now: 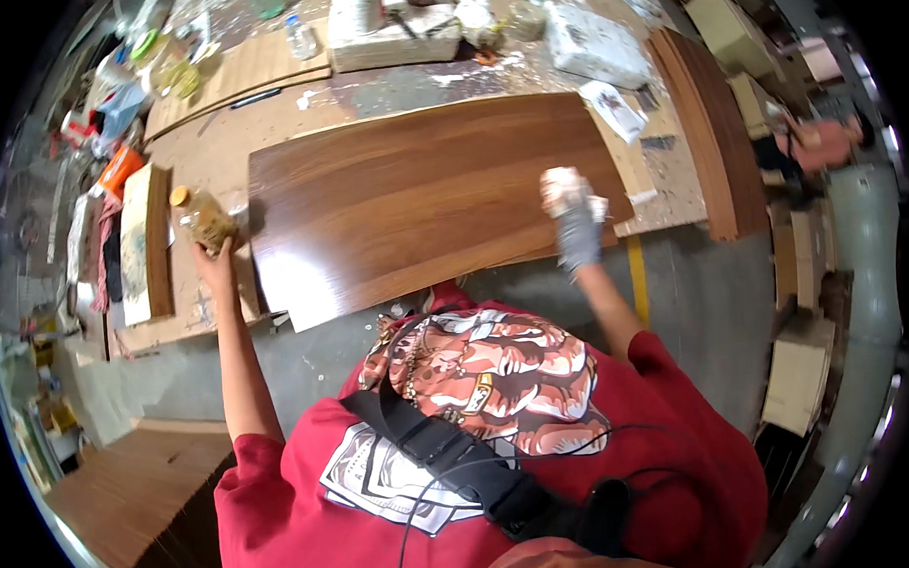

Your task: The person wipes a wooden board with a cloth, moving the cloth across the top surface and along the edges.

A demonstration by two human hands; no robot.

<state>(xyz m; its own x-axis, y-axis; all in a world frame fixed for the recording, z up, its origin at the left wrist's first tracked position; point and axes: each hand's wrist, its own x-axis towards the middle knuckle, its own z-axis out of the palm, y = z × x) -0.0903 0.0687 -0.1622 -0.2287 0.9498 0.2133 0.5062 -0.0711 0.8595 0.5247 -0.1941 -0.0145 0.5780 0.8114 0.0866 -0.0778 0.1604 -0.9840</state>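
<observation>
A clear plastic bottle of amber liquid point(202, 219) is gripped by the left hand point(213, 254) at the glossy brown wood-veneer panel point(422, 200)'s left edge; a white rag point(568, 188) is clenched by the gloved right hand point(578, 235) near the panel's right end. Risk: liquid could be spilled if the bottle is tipped; streaks could be left by uneven wiping.

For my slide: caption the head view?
Left hand holds a bottle; gloved right hand presses a rag on a wood panel.
</observation>
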